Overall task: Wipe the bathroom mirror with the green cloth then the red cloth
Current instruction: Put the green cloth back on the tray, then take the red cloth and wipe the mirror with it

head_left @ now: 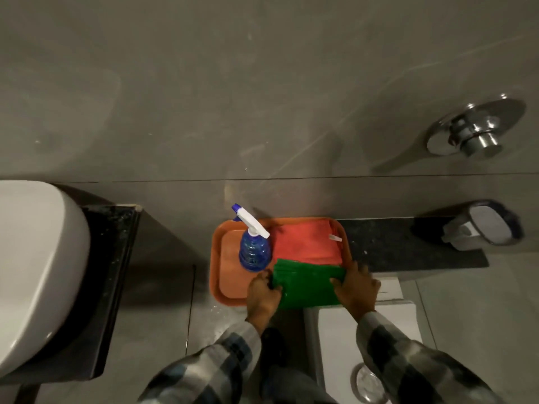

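Left hand, right hand, fingers curled (gripping), plaid sleeves

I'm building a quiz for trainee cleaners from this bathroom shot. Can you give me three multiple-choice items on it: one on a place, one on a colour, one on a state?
1. Where does the spray bottle stand?
A. in the orange tray
B. on the washbasin
C. on the floor

2. What colour is the cloth that both hands hold?
A. red
B. green
C. white

3. What state is the red cloth in?
A. crumpled in a hand
B. hanging on the wall
C. lying folded in the tray

Answers:
1 A, the bottle stands in the tray's left part.
2 B, the left hand and right hand each grip an end of the green cloth.
3 C, it lies flat behind the green one, untouched.
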